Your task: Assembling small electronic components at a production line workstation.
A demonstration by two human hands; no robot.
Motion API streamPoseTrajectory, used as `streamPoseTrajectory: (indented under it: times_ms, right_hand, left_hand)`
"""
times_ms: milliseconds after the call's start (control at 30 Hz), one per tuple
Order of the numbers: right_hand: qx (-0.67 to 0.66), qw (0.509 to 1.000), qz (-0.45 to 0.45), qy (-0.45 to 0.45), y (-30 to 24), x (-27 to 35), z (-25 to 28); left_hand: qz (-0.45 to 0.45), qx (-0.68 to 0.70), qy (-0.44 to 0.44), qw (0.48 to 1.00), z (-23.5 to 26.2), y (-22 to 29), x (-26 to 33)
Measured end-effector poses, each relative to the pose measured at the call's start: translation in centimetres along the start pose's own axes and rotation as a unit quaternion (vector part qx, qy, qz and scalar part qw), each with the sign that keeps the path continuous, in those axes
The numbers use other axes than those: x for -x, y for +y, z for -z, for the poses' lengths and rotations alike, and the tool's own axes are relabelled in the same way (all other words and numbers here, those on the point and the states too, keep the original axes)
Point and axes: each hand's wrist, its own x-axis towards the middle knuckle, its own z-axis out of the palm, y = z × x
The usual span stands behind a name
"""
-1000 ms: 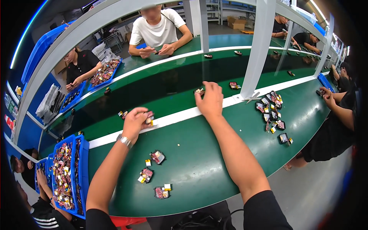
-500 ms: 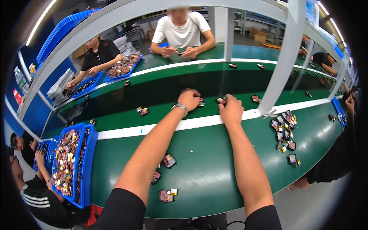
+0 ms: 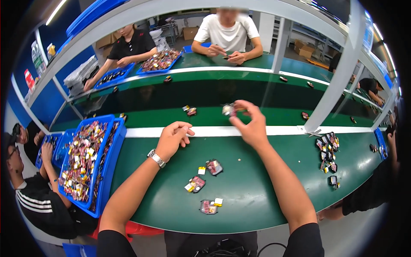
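Note:
My right hand (image 3: pixel 253 124) is raised over the white rail and pinches a small black-edged part (image 3: pixel 228 110) with pale and pinkish areas between thumb and fingers. To its left, my left hand (image 3: pixel 173 140) hovers at the near side of the rail, wearing a metal watch. Its fingers are curled in; what they hold, if anything, is hidden. Below the hands, on the green tabletop (image 3: pixel 257 188), lie similar parts: one (image 3: pixel 214 167) near a yellow-and-white tab, a second (image 3: pixel 197 183) and a third (image 3: pixel 209 206). Another pair of pieces (image 3: pixel 190 111) lies on the green strip beyond the rail.
Blue trays (image 3: pixel 112 158) heaped with small parts stand at the left. A cluster of parts (image 3: pixel 327 150) lies at the right, close to a grey upright post (image 3: pixel 338 73). Co-workers sit across and on both sides; the one opposite wears a white shirt (image 3: pixel 227 32).
Both hands have drawn back from the green strip, the left one down and leftward. My right hand has lifted a small black-edged part. The whole view has shifted.

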Motion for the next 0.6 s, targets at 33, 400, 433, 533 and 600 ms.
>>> streamPoseTrajectory:
  times_ms: [33, 400, 433, 533, 600]
  right_hand:
    - [-0.021, 0.999, 0.005, -0.045, -1.6, 0.6, -1.7]
    - [0.01, 0.965, 0.14, -0.222, -6.4, 3.1, -5.5]
    - [0.041, 0.965, 0.171, -0.196, -6.5, 3.3, -5.5]
    - [0.061, 0.966, 0.167, -0.185, -7.0, 3.8, -5.3]
    - [0.064, 0.969, 0.168, -0.17, -6.5, 4.1, -5.6]
  left_hand:
    - [0.026, 0.055, -0.015, 0.998, 0.8, 0.1, 0.5]
    - [0.095, 0.213, -0.173, 0.957, 2.0, 0.1, 2.1]
    - [0.098, 0.215, -0.163, 0.958, 1.9, 0.0, 2.2]
    - [0.107, 0.227, -0.149, 0.957, 1.8, -0.4, 2.4]
    - [0.111, 0.235, -0.146, 0.954, 1.4, -0.5, 2.3]
